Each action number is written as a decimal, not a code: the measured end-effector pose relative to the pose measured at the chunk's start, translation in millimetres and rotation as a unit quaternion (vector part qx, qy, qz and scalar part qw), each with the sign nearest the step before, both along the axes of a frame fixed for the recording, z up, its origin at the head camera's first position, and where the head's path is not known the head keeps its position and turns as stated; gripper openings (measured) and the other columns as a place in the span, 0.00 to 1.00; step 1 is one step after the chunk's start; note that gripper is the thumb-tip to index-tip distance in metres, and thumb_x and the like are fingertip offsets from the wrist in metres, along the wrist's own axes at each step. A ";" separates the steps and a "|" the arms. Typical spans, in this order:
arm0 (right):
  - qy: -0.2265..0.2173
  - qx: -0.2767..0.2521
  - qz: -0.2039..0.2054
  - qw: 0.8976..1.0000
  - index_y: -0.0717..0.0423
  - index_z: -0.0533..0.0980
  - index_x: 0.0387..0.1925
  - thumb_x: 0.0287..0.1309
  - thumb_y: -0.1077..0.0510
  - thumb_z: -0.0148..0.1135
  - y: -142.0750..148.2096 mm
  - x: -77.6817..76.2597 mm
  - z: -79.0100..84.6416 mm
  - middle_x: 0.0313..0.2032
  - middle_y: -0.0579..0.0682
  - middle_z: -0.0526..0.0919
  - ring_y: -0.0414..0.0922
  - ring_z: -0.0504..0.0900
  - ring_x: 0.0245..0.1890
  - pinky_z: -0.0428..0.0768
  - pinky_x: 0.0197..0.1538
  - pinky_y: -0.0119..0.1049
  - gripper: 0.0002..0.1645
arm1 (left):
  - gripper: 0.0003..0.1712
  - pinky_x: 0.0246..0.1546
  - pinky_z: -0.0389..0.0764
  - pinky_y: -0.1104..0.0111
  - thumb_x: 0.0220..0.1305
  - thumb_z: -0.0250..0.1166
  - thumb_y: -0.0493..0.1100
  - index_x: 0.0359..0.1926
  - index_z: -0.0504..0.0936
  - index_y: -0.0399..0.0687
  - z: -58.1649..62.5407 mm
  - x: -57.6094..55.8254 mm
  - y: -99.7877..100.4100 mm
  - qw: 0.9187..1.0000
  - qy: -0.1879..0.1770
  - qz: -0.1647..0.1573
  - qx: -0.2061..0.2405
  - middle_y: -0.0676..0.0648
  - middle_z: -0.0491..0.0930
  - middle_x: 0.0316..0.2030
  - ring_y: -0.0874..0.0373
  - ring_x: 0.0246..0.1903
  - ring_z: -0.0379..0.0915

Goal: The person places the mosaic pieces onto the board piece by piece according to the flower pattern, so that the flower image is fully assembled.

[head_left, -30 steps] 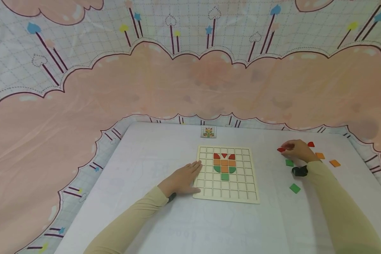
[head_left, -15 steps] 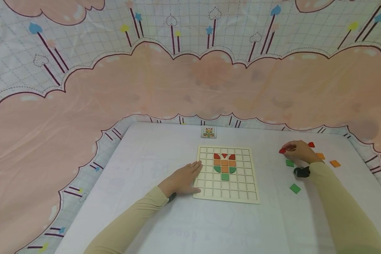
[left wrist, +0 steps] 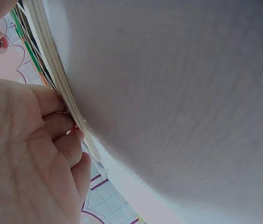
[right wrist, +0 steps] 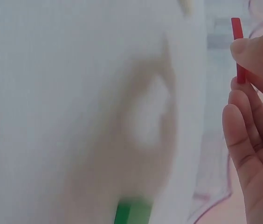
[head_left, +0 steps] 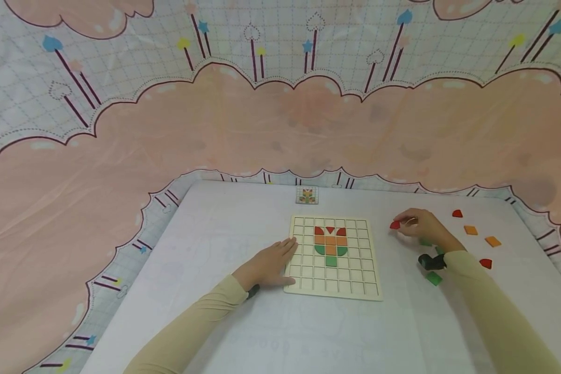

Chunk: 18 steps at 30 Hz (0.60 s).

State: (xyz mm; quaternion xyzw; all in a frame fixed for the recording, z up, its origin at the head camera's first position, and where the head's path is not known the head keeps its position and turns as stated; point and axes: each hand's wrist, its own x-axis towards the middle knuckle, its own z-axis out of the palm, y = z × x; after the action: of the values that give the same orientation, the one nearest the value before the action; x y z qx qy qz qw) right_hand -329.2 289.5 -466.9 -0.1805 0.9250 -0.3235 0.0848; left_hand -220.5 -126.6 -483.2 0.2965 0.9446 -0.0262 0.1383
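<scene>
My right hand (head_left: 419,224) pinches a red tile (head_left: 395,225) with one curved side between thumb and fingertips, lifted over the table to the right of the grid board. The right wrist view shows this red tile (right wrist: 238,50) edge-on, the other fingers loosely bent below it. My left hand (head_left: 268,262) rests at the left edge of the pale wooden grid board (head_left: 357,270), fingers fairly straight and fingertips on its rim. On the board, red, orange and green tiles (head_left: 330,240) form a tulip shape. In the left wrist view, the hand (left wrist: 24,144) touches the board's side (left wrist: 59,74).
A small pattern card (head_left: 307,195) lies behind the board. Loose tiles are scattered at the right: a red one (head_left: 457,213), orange ones (head_left: 470,229), another red one (head_left: 485,264) and a green one (head_left: 433,279). Other green tiles are partly hidden by my right hand and wrist.
My right hand has moved left towards the board, carrying the red tile, and uncovered a red tile near the forearm. The left hand has stayed at the board's edge.
</scene>
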 end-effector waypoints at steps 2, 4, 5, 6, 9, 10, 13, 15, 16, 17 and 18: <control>0.017 -0.001 0.014 1.000 0.62 0.79 0.45 0.52 0.63 0.62 -10.9 6.0 1.4 0.42 0.58 0.81 0.52 0.78 0.43 0.80 0.44 0.31 0.16 | 0.53 0.74 0.49 0.62 0.62 0.51 0.69 0.73 0.44 0.40 0.0 0.0 -0.1 1.000 0.001 0.000 -0.001 0.43 0.42 0.74 0.52 0.74 0.38; 0.028 -0.007 0.031 0.999 0.60 0.80 0.45 0.52 0.64 0.63 -22.1 12.2 2.4 0.42 0.56 0.81 0.51 0.78 0.42 0.80 0.44 0.30 0.16 | 0.53 0.74 0.49 0.62 0.62 0.51 0.69 0.73 0.44 0.40 0.0 -0.1 -0.1 1.000 0.003 0.000 -0.002 0.43 0.42 0.74 0.52 0.74 0.38; 0.037 -0.011 0.042 0.998 0.60 0.80 0.44 0.51 0.65 0.63 -27.5 15.1 2.3 0.41 0.56 0.82 0.50 0.78 0.41 0.80 0.44 0.30 0.15 | 0.53 0.74 0.49 0.62 0.61 0.52 0.69 0.73 0.45 0.40 -0.5 -0.4 -0.1 1.000 0.004 0.000 -0.002 0.43 0.42 0.74 0.52 0.74 0.38; 0.045 -0.015 0.054 0.997 0.60 0.80 0.43 0.51 0.66 0.64 -32.7 17.7 2.4 0.41 0.55 0.82 0.49 0.78 0.41 0.80 0.44 0.29 0.15 | 0.53 0.74 0.49 0.62 0.61 0.52 0.69 0.73 0.45 0.40 -0.5 -0.5 -0.1 1.000 0.005 -0.001 -0.002 0.43 0.42 0.74 0.52 0.74 0.39; 0.057 -0.030 0.082 0.995 0.59 0.81 0.42 0.48 0.66 0.67 -48.4 25.1 1.2 0.40 0.53 0.82 0.45 0.78 0.39 0.79 0.43 0.28 0.15 | 0.53 0.74 0.50 0.62 0.61 0.52 0.69 0.73 0.45 0.40 -1.0 -0.5 0.0 1.000 0.009 -0.003 -0.005 0.43 0.42 0.74 0.52 0.74 0.39; 0.059 -0.033 0.091 0.993 0.59 0.81 0.42 0.48 0.67 0.67 -53.3 27.5 0.6 0.40 0.53 0.82 0.44 0.77 0.38 0.79 0.44 0.28 0.16 | 0.53 0.74 0.50 0.62 0.61 0.52 0.69 0.73 0.45 0.40 -1.0 -0.4 0.0 1.000 0.010 -0.003 -0.007 0.43 0.42 0.74 0.52 0.74 0.39; 0.053 -0.036 0.105 0.992 0.57 0.82 0.40 0.47 0.65 0.69 -68.1 33.8 -2.6 0.39 0.51 0.82 0.42 0.76 0.38 0.80 0.44 0.29 0.15 | 0.53 0.74 0.50 0.63 0.61 0.52 0.69 0.73 0.45 0.39 -0.2 0.3 0.3 1.000 0.010 -0.004 -0.007 0.43 0.43 0.74 0.53 0.74 0.39; 0.039 -0.032 0.108 0.993 0.55 0.82 0.40 0.47 0.63 0.69 -76.6 37.7 -5.1 0.39 0.49 0.82 0.41 0.75 0.38 0.79 0.45 0.30 0.14 | 0.53 0.74 0.50 0.63 0.61 0.52 0.69 0.73 0.45 0.39 0.4 0.7 0.5 1.000 0.007 -0.003 -0.006 0.43 0.42 0.74 0.53 0.74 0.39; 0.033 -0.030 0.109 0.993 0.54 0.82 0.40 0.48 0.62 0.69 -80.6 39.6 -6.3 0.39 0.49 0.82 0.41 0.74 0.38 0.79 0.45 0.30 0.13 | 0.53 0.74 0.50 0.63 0.61 0.52 0.69 0.73 0.45 0.39 0.7 1.0 0.6 1.000 0.007 -0.002 -0.006 0.43 0.42 0.74 0.53 0.74 0.39; 0.029 -0.029 0.110 0.993 0.54 0.83 0.39 0.47 0.61 0.70 -84.5 41.4 -7.6 0.38 0.48 0.82 0.41 0.74 0.37 0.79 0.45 0.30 0.13 | 0.53 0.74 0.50 0.63 0.61 0.52 0.69 0.73 0.45 0.39 0.8 1.2 0.6 1.000 0.006 -0.002 -0.006 0.43 0.42 0.74 0.53 0.74 0.39; 0.026 -0.028 0.114 0.993 0.53 0.83 0.39 0.47 0.61 0.70 -87.8 43.1 -8.8 0.38 0.48 0.82 0.41 0.74 0.38 0.79 0.45 0.31 0.13 | 0.53 0.74 0.50 0.63 0.61 0.52 0.69 0.73 0.45 0.40 1.0 1.3 0.7 1.000 0.006 -0.001 -0.006 0.43 0.42 0.74 0.53 0.74 0.38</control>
State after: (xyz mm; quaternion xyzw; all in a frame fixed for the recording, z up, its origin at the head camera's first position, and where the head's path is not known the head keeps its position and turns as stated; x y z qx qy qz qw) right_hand -286.1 201.7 -475.7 -0.2958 0.8908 -0.3325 0.0918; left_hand -219.2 -125.9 -482.2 0.2964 0.9449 -0.0338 0.1349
